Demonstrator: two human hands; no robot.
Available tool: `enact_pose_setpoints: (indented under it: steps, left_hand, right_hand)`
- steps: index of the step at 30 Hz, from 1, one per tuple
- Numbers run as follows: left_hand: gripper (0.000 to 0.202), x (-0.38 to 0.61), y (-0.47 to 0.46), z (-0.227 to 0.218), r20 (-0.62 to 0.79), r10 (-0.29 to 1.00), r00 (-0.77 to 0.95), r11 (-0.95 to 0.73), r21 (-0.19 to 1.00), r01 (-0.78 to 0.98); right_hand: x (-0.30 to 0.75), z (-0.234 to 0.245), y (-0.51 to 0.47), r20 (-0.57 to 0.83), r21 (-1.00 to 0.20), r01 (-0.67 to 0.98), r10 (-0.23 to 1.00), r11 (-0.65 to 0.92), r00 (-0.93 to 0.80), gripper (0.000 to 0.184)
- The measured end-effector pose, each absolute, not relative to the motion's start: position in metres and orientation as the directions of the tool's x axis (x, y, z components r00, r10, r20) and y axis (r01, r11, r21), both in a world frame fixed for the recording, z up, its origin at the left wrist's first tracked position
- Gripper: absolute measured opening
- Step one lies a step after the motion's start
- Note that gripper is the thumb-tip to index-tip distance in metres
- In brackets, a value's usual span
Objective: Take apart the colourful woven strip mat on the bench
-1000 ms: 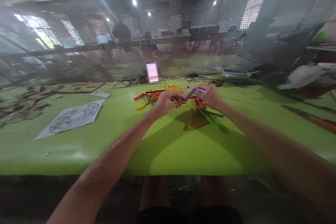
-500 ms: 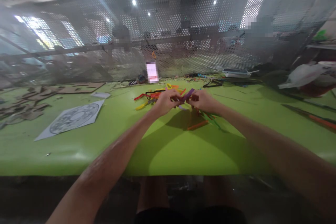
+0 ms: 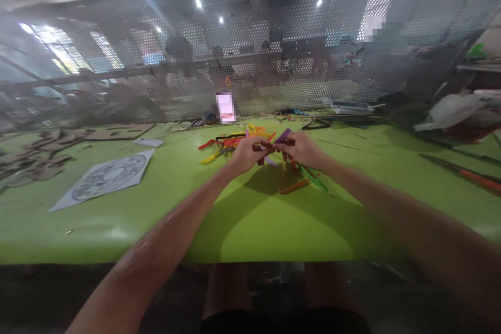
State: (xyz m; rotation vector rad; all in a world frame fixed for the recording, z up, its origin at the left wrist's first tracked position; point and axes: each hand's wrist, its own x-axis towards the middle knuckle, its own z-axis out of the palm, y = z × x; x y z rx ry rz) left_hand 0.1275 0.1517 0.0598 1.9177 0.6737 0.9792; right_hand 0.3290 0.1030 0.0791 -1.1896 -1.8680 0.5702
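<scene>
A purple strip stands up between my two hands, its lower end hidden by fingers. My left hand pinches at its lower left end, thumb and forefinger together. Closed on the same strip, my right hand meets the left fingertips above the table. Behind and left of my hands lies a loose pile of coloured strips in red, yellow, black and orange. Green strips lie under my right wrist, and an orange strip rests on the table just in front of my hands.
The green table ends at a near edge before my legs. On the left are a printed sheet with a ring pattern and cardboard pieces. A phone-like lit screen leans near the perforated panel. A white tray and plastic bag stand right.
My fingertips have drawn closer together around the purple strip, and its visible end has shifted slightly up and right. The pile and sheet lie as before.
</scene>
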Motion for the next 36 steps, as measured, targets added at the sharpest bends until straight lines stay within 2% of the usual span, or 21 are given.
enact_pose_setpoints:
  steps: [5, 9, 13, 15, 19, 22, 24, 28, 32, 36]
  left_hand:
    - [0.023, 0.128, 0.157, 0.058, 0.418, 0.747, 0.516, -0.524, 0.848, 0.073]
    - [0.02, 0.128, 0.156, 0.063, 0.511, 0.683, 0.522, -0.652, 0.748, 0.12]
    - [0.015, 0.128, 0.15, 0.072, 0.548, 0.653, 0.522, -0.727, 0.646, 0.232]
    - [0.011, 0.129, 0.146, 0.075, 0.546, 0.65, 0.528, -0.734, 0.63, 0.253]
    - [0.006, 0.133, 0.145, 0.071, 0.485, 0.671, 0.561, -0.676, 0.711, 0.194]
    - [0.008, 0.134, 0.148, 0.064, 0.433, 0.663, 0.611, -0.614, 0.781, 0.113]
    - [0.011, 0.134, 0.152, 0.061, 0.436, 0.641, 0.632, -0.618, 0.781, 0.087]
    - [0.009, 0.132, 0.155, 0.06, 0.496, 0.592, 0.635, -0.682, 0.728, 0.067]
    - [0.013, 0.132, 0.153, 0.059, 0.576, 0.595, 0.56, -0.733, 0.674, 0.085]
    - [0.013, 0.132, 0.148, 0.06, 0.686, 0.544, 0.483, -0.823, 0.547, 0.15]
  right_hand:
    - [0.328, 0.077, 0.105, 0.452, -0.741, 0.487, 0.88, 0.463, -0.149, 0.049]
    - [0.326, 0.076, 0.104, 0.464, -0.739, 0.494, 0.877, 0.459, -0.122, 0.05]
    - [0.325, 0.077, 0.101, 0.472, -0.746, 0.477, 0.874, 0.465, -0.114, 0.049]
    - [0.324, 0.078, 0.1, 0.431, -0.779, 0.452, 0.895, 0.435, -0.119, 0.048]
    - [0.325, 0.08, 0.099, 0.321, -0.786, 0.489, 0.926, 0.378, -0.2, 0.049]
    - [0.323, 0.081, 0.097, 0.33, -0.743, 0.533, 0.914, 0.406, -0.237, 0.052]
    - [0.322, 0.083, 0.095, 0.334, -0.745, 0.533, 0.916, 0.401, -0.223, 0.052]
    - [0.32, 0.084, 0.094, 0.341, -0.774, 0.505, 0.924, 0.381, -0.174, 0.049]
    - [0.319, 0.083, 0.094, 0.352, -0.82, 0.449, 0.931, 0.355, -0.093, 0.043]
    - [0.316, 0.081, 0.094, 0.295, -0.912, 0.302, 0.955, 0.278, 0.013, 0.041]
